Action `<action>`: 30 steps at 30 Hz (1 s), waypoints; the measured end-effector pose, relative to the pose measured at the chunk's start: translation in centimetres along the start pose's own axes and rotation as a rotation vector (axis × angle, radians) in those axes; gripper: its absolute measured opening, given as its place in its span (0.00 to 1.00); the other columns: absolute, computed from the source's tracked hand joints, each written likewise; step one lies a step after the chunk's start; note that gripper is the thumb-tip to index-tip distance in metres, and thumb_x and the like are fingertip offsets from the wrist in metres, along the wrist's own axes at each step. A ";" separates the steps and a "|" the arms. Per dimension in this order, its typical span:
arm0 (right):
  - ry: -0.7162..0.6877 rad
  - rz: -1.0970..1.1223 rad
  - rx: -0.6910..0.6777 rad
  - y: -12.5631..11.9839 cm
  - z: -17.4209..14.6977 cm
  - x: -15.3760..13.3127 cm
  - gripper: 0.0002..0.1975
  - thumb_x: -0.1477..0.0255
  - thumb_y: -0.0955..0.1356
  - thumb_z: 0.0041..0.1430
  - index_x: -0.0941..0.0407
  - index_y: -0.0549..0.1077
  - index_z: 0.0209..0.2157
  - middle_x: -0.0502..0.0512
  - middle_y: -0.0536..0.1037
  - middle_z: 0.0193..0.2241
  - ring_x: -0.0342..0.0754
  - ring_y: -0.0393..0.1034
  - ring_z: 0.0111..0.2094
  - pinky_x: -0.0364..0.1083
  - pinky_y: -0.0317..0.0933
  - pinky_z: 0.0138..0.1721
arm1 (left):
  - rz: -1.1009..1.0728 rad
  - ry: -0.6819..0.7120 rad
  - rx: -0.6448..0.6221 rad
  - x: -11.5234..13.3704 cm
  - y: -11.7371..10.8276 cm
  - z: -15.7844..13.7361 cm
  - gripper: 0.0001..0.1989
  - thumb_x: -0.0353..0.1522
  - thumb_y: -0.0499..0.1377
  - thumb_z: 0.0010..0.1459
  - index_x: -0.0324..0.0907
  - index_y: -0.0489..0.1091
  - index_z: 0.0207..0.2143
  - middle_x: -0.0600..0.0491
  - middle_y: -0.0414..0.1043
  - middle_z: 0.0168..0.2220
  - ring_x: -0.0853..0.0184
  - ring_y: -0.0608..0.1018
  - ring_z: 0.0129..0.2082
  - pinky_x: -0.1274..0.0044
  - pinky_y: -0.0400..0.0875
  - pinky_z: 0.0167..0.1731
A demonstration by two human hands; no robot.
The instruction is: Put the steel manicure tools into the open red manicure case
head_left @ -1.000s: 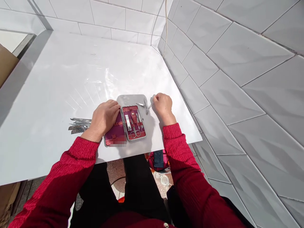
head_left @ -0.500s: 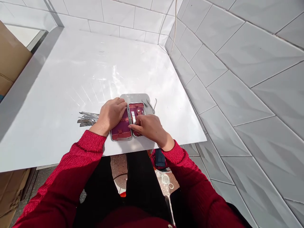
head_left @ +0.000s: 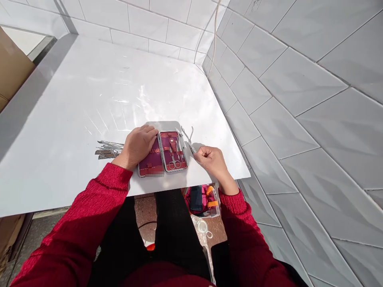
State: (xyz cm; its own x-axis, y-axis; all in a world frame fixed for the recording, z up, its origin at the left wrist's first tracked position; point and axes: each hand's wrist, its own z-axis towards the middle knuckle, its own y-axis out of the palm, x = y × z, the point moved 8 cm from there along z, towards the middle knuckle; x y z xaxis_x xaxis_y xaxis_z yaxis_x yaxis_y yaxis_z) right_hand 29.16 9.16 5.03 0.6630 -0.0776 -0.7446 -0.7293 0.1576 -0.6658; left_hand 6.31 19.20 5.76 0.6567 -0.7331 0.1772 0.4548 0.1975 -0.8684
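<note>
Resting the left fingers (head_left: 150, 131) over the left half of the open manicure case (head_left: 152, 159); cannot tell whether gripping it. Pinching the end of a nail clipper (head_left: 192, 148) in the right fingers (head_left: 200, 156). Seeing nippers (head_left: 189, 140) on the counter (head_left: 74, 115) just beyond the right fingers, scissors (head_left: 174, 160) in the case between both sets of fingers, metal tools (head_left: 108, 150) piled left of the left fingers.

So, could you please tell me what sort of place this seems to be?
It may be a small work corner, at home or in a workshop: a white table beside tiled walls, with an open manicure case on it and a cardboard box at far left.
</note>
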 end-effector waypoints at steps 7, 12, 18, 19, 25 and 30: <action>0.085 -0.295 0.108 -1.5 1.4 2.6 0.16 0.59 0.69 0.60 0.53 0.67 0.23 0.45 0.68 0.18 0.44 0.58 0.23 0.46 0.48 0.29 | -0.021 -0.009 0.010 -0.3 0.0 -0.1 0.19 0.32 0.47 0.73 0.41 0.78 0.45 0.46 0.81 0.43 0.56 0.81 0.45 0.64 0.77 0.45; -0.005 -0.125 0.244 -1.7 1.8 1.1 0.12 0.59 0.70 0.60 0.54 0.73 0.34 0.47 0.73 0.24 0.45 0.63 0.26 0.45 0.55 0.32 | -0.032 -0.030 0.007 -0.3 -0.2 -0.1 0.19 0.32 0.47 0.73 0.43 0.78 0.43 0.47 0.80 0.41 0.58 0.81 0.43 0.66 0.76 0.43; -0.106 -0.054 -0.095 2.9 0.9 -2.9 0.11 0.66 0.71 0.63 0.54 0.75 0.27 0.48 0.75 0.23 0.45 0.66 0.27 0.44 0.55 0.31 | -0.051 -0.043 0.001 -0.2 -0.3 -0.1 0.18 0.32 0.48 0.73 0.44 0.78 0.42 0.47 0.80 0.41 0.58 0.80 0.43 0.66 0.75 0.43; -0.087 -0.096 -0.161 3.7 0.3 -3.3 0.10 0.67 0.71 0.64 0.55 0.76 0.28 0.48 0.75 0.23 0.44 0.66 0.27 0.44 0.55 0.31 | -0.052 -0.043 0.001 -0.2 -0.3 -0.1 0.18 0.32 0.48 0.73 0.44 0.78 0.42 0.47 0.80 0.41 0.58 0.80 0.43 0.66 0.75 0.43; -0.039 -0.448 -0.216 5.0 -1.3 -4.8 0.03 0.71 0.72 0.65 0.54 0.80 0.38 0.51 0.80 0.29 0.48 0.72 0.33 0.45 0.55 0.35 | -0.039 -0.039 -0.008 -0.1 0.0 0.0 0.17 0.32 0.48 0.73 0.44 0.78 0.43 0.48 0.80 0.43 0.59 0.80 0.45 0.66 0.75 0.45; -0.081 -0.606 -0.326 5.6 -0.5 -5.6 0.08 0.76 0.67 0.66 0.56 0.80 0.42 0.55 0.81 0.32 0.50 0.74 0.35 0.47 0.53 0.33 | -0.039 -0.032 0.001 0.0 -0.2 -0.1 0.18 0.31 0.47 0.73 0.44 0.78 0.43 0.48 0.81 0.43 0.59 0.80 0.45 0.66 0.74 0.45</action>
State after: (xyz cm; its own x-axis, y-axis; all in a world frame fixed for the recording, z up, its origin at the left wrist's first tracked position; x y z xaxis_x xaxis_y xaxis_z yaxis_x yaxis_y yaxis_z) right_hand 21.27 9.97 5.43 0.9708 0.0168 -0.2394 -0.2316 -0.1955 -0.9530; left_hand 6.16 19.08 5.89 0.6577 -0.7188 0.2255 0.4809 0.1702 -0.8601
